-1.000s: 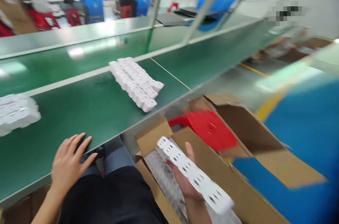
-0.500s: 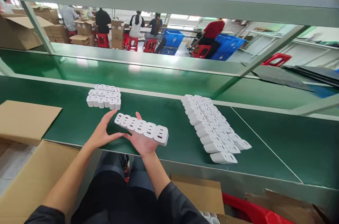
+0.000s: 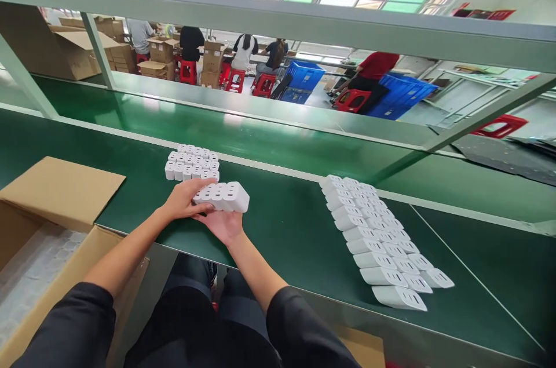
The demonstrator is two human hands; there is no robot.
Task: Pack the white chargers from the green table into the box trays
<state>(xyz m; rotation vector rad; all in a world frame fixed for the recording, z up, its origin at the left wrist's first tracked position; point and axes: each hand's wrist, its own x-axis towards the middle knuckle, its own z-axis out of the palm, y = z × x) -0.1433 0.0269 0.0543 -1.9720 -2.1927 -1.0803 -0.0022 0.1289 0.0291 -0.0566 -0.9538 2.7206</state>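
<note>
Head view: we hold a row of white slotted blocks [image 3: 233, 196] over the tabletop [image 3: 286, 246], the left hand [image 3: 181, 199] partly closed around its left end, the right hand [image 3: 226, 228] cupped beneath, gripping it. Further movement likely requires even pressure. Long axis: left-to-right; slots face us.

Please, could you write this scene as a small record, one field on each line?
left hand: at the left end of a row of white blocks
right hand: under the same row
row: held above the green table, slots visible
left group: white blocks, just behind the hands
right group: white blocks, slanting towards the table's near edge
carton: at left, flap open, clear plastic inside
</note>
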